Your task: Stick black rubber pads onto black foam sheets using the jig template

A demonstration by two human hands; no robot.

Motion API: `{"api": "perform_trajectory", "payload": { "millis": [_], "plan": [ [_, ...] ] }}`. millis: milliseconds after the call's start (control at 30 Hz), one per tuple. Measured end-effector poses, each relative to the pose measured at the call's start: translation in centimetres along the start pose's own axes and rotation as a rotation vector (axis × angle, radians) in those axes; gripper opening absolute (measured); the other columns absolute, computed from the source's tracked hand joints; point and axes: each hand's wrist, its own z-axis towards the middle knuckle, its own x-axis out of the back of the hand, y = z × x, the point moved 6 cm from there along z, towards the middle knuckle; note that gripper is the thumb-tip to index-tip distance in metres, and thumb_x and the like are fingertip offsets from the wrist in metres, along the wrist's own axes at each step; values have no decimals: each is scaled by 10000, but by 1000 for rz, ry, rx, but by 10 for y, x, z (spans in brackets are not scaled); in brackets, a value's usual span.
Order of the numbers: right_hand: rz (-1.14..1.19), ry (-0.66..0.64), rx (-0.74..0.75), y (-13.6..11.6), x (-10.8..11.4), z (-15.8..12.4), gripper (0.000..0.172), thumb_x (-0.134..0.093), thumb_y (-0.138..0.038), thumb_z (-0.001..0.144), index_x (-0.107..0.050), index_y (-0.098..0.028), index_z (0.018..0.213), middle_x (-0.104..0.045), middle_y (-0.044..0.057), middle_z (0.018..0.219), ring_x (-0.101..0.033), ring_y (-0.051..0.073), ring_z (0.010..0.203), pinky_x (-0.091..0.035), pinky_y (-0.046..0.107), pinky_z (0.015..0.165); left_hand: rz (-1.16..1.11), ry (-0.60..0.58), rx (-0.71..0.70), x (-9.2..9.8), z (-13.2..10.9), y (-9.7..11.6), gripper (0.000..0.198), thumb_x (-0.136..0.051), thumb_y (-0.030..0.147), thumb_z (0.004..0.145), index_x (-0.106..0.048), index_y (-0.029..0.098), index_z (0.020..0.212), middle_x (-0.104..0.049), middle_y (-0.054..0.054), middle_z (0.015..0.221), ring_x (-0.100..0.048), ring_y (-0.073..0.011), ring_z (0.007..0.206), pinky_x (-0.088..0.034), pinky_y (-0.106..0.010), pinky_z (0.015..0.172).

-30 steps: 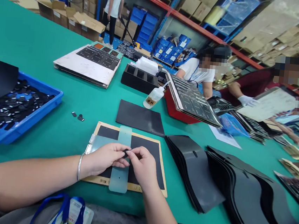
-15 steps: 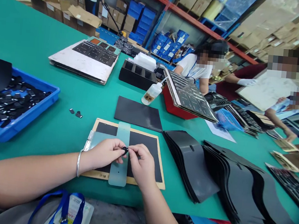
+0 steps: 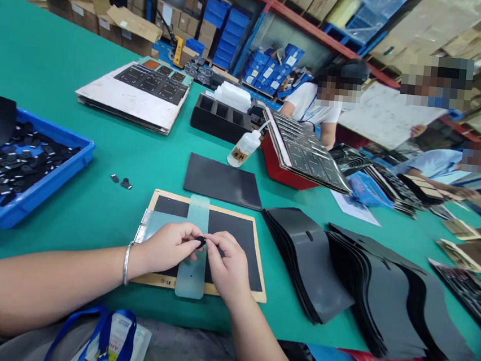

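The table mat [image 3: 42, 70] is a saturated teal green. Between the left hand [image 3: 166, 247] and the right hand [image 3: 228, 264], the small piece [image 3: 201, 241] is black, above a pale translucent green strip [image 3: 191, 272] on a black sheet [image 3: 236, 225] with a tan wooden border [image 3: 257, 261]. The tray [image 3: 72, 156] is bright blue, heaped with black pieces [image 3: 12, 170] flecked with light glints. The stacked sheets [image 3: 309, 266] run from black to charcoal grey. The case [image 3: 277, 173] is red, the shelf beams [image 3: 306, 25] orange-red, the bins [image 3: 225, 31] blue, the cartons [image 3: 131, 28] brown, and the lanyard [image 3: 99, 326] blue
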Motion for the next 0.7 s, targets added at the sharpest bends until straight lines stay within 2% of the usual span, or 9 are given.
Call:
{"api": "perform_trajectory", "payload": {
  "millis": [333, 500, 600, 700],
  "plan": [
    [-123, -71, 0, 3, 1, 0, 218, -455, -246, 879, -671, -232, 905, -613, 44, 827, -561, 173, 804, -452, 313, 743, -27, -6, 18, -1, 1, 1, 117, -495, 244, 807, -577, 165, 834, -634, -19, 705, -630, -155, 661, -457, -261, 624],
    [-116, -73, -4, 4, -2, -1, 224, -453, -231, 873, -675, -235, 907, -620, 41, 828, -568, 169, 798, -452, 304, 736, -56, -30, 42, -4, 2, -6, 127, -512, 261, 807, -583, 161, 840, -633, -18, 666, -630, -155, 653, -462, -260, 618],
    [-107, -16, -11, 4, 2, 0, 190, -479, -223, 854, -669, -223, 866, -630, 37, 822, -583, 165, 801, -459, 296, 734, -119, -49, 69, -5, 3, -11, 128, -513, 264, 811, -564, 155, 856, -653, -34, 720, -629, -146, 640, -477, -268, 621],
    [-150, 134, -39, 14, 33, -1, 170, -499, -256, 836, -664, -216, 832, -644, 43, 840, -596, 173, 808, -469, 301, 732, -194, -27, 119, -1, 5, -13, 148, -538, 288, 807, -538, 152, 863, -671, -56, 792, -631, -135, 620, -490, -274, 616]
  ]
}}
